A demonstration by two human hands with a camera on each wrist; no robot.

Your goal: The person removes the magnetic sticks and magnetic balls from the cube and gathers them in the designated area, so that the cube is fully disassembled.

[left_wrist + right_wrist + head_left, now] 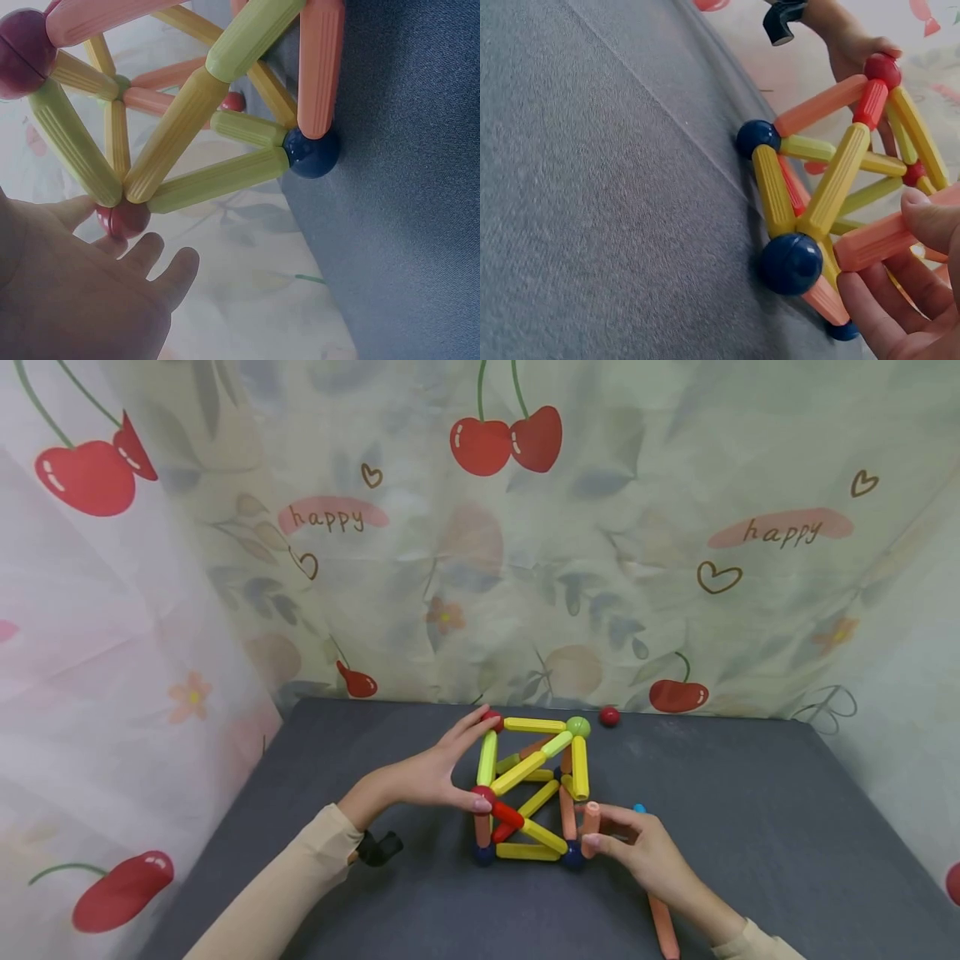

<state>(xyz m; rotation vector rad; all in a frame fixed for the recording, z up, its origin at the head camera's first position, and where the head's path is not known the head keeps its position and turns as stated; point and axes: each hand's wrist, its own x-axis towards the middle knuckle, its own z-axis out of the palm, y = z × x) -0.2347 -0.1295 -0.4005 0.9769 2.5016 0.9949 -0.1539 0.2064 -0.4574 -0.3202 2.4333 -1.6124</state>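
A frame of magnetic rods and balls stands upright, with yellow, lime, red and orange rods. My left hand spans its left side, thumb on the near red ball and fingertips at the far one. In the left wrist view, fairly straight fingers reach round a red ball. My right hand pinches an orange magnetic rod between thumb and fingers, beside the near right blue ball. In the right wrist view, that orange rod has its free end close to the blue ball.
A loose red ball lies at the back of the dark table. Another orange rod lies below my right wrist, and a blue tip shows behind that hand. A printed curtain closes off the back.
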